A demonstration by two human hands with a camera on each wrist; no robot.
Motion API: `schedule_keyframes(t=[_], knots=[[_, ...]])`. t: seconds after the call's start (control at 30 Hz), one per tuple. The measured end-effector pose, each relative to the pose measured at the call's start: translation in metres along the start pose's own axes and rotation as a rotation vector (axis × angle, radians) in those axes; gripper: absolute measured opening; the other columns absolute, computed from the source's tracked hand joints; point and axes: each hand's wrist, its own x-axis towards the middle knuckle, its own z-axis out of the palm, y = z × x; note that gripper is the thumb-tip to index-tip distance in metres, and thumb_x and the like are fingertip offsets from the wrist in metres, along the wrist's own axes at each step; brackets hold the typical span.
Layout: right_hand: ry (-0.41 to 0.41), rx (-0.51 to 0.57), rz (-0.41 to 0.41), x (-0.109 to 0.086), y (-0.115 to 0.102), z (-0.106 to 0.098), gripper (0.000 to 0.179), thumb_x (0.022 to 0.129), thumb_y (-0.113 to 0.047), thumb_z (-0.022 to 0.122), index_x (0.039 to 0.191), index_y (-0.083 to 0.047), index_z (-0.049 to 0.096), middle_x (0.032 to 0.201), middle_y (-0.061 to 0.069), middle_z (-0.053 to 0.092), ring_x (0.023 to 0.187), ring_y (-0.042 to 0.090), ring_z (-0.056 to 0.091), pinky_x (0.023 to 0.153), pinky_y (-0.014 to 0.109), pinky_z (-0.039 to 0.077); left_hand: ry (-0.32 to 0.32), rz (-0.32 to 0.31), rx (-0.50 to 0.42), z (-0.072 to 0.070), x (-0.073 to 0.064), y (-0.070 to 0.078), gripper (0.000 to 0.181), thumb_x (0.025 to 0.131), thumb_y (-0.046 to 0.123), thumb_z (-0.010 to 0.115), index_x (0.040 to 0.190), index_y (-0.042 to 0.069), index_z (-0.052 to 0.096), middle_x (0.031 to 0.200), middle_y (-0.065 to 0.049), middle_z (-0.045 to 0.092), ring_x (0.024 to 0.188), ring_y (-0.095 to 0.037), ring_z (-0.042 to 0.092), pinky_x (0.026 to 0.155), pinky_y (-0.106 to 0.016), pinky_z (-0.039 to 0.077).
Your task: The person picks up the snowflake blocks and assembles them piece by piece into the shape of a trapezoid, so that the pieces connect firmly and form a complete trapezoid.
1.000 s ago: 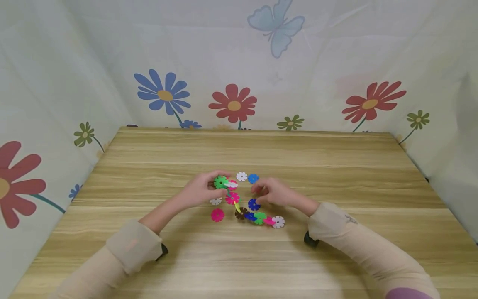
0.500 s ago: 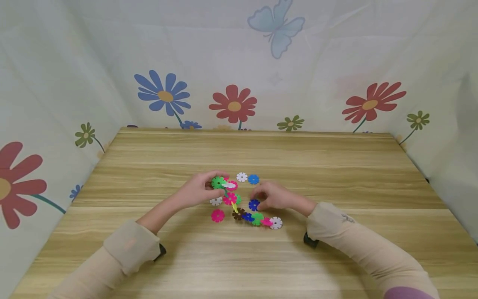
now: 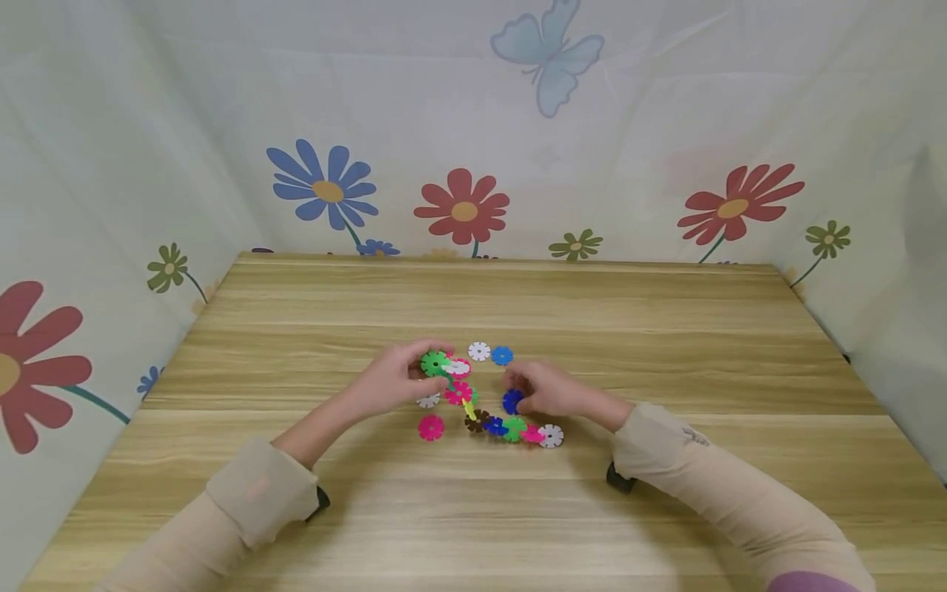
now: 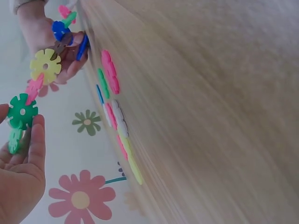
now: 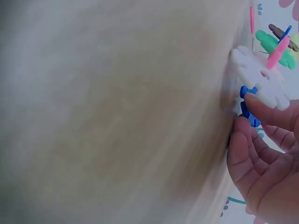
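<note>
My left hand (image 3: 395, 380) grips one end of a chain of notched plastic snowflake discs, by a green disc (image 3: 435, 364). In the left wrist view the chain runs from the green disc (image 4: 23, 111) through a pink and a yellow disc (image 4: 45, 66) toward brown and blue ones. Its far end, a white disc (image 3: 551, 436), hangs below my right hand (image 3: 551, 390). A loose dark blue snowflake disc (image 3: 512, 402) is pinched between my right thumb and fingers. The right wrist view shows this blue disc (image 5: 252, 114) partly hidden by the thumb, behind the chain's white disc (image 5: 259, 77).
Loose discs lie on the wooden table (image 3: 473, 526): white (image 3: 478, 352) and light blue (image 3: 502, 356) beyond the hands, pink (image 3: 431, 427) and another white (image 3: 428, 400) beside the left hand. A flower-printed curtain (image 3: 621, 164) stands behind the table.
My right hand has drawn in on the dark blue disc, which has shifted slightly right. The chain's free end swayed left and back. My left hand barely moved.
</note>
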Motion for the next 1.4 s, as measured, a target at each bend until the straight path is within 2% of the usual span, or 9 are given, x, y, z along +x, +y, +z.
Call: schedule_keyframes(t=[0.13,0.23,0.47,0.67,0.8,1.0,1.17,1.3,1.4], knots=[[0.015,0.025,-0.003,-0.003,0.002,-0.002,0.021,0.073,0.005,0.062,0.089,-0.006,0.056,0.082,0.005,0.058,0.077,0.015,0.053,0.069,0.023,0.046,0.019,0.04,0.018,0.003,-0.001,0.001,0.039,0.078,0.013,0.065,0.116,0.009,0.054,0.083,-0.004,0.062,0.062,-0.013,0.055,0.05,-0.021,0.047],[0.044,0.062,-0.021,-0.006,0.003,-0.005,0.017,0.075,0.008,0.058,0.086,-0.006,0.056,0.082,0.007,0.058,0.077,0.017,0.052,0.067,0.024,0.045,0.031,0.074,0.044,0.005,-0.001,0.003,0.04,0.078,0.013,0.065,0.116,0.007,0.054,0.082,-0.004,0.063,0.061,-0.01,0.055,0.05,-0.021,0.047],[0.204,0.23,-0.096,-0.012,-0.005,-0.013,0.012,0.076,0.01,0.057,0.084,0.0,0.055,0.078,0.013,0.059,0.069,0.02,0.054,0.061,0.024,0.048,0.08,0.203,0.103,0.012,-0.002,0.007,0.039,0.078,0.012,0.065,0.115,0.006,0.055,0.097,-0.007,0.065,0.079,-0.01,0.062,0.068,-0.02,0.052],[0.238,0.441,-0.075,-0.018,-0.024,-0.02,0.01,0.08,0.011,0.052,0.09,0.007,0.053,0.084,0.022,0.059,0.077,0.04,0.059,0.067,0.042,0.052,0.104,0.266,0.139,0.017,-0.001,0.008,0.038,0.078,0.011,0.065,0.114,0.004,0.055,0.103,-0.007,0.064,0.086,-0.013,0.063,0.072,-0.018,0.051],[0.242,0.529,-0.058,-0.02,-0.031,-0.02,0.01,0.082,0.011,0.051,0.092,0.008,0.051,0.088,0.024,0.058,0.082,0.043,0.059,0.07,0.046,0.051,0.106,0.279,0.155,0.019,-0.001,0.01,0.038,0.078,0.011,0.065,0.114,0.003,0.055,0.101,-0.007,0.065,0.084,-0.012,0.063,0.072,-0.022,0.052],[0.255,0.549,-0.093,-0.021,-0.038,-0.019,0.009,0.083,0.008,0.052,0.091,0.007,0.051,0.088,0.023,0.057,0.077,0.035,0.061,0.066,0.042,0.052,0.111,0.27,0.195,0.021,-0.002,0.015,0.038,0.078,0.014,0.065,0.114,0.003,0.055,0.101,-0.007,0.065,0.084,-0.012,0.063,0.072,-0.025,0.053],[0.269,0.566,-0.111,-0.021,-0.04,-0.017,0.009,0.083,0.008,0.052,0.091,0.007,0.05,0.086,0.023,0.057,0.077,0.042,0.06,0.064,0.04,0.053,0.107,0.264,0.216,0.022,-0.002,0.016,0.038,0.079,0.015,0.065,0.115,0.007,0.055,0.108,-0.007,0.063,0.087,-0.012,0.062,0.073,-0.025,0.052],[0.295,0.592,-0.092,-0.021,-0.043,-0.016,0.009,0.082,0.009,0.051,0.091,0.008,0.05,0.086,0.023,0.056,0.077,0.043,0.06,0.064,0.045,0.052,0.105,0.273,0.209,0.023,-0.002,0.017,0.038,0.079,0.015,0.065,0.115,0.007,0.055,0.109,-0.007,0.062,0.087,-0.012,0.062,0.073,-0.027,0.053],[0.319,0.613,-0.079,-0.021,-0.044,-0.016,0.009,0.082,0.011,0.051,0.09,0.009,0.049,0.087,0.024,0.055,0.076,0.042,0.06,0.064,0.044,0.052,0.111,0.272,0.212,0.023,-0.001,0.017,0.038,0.079,0.016,0.065,0.115,0.006,0.055,0.109,-0.007,0.063,0.087,-0.012,0.062,0.073,-0.027,0.053]])
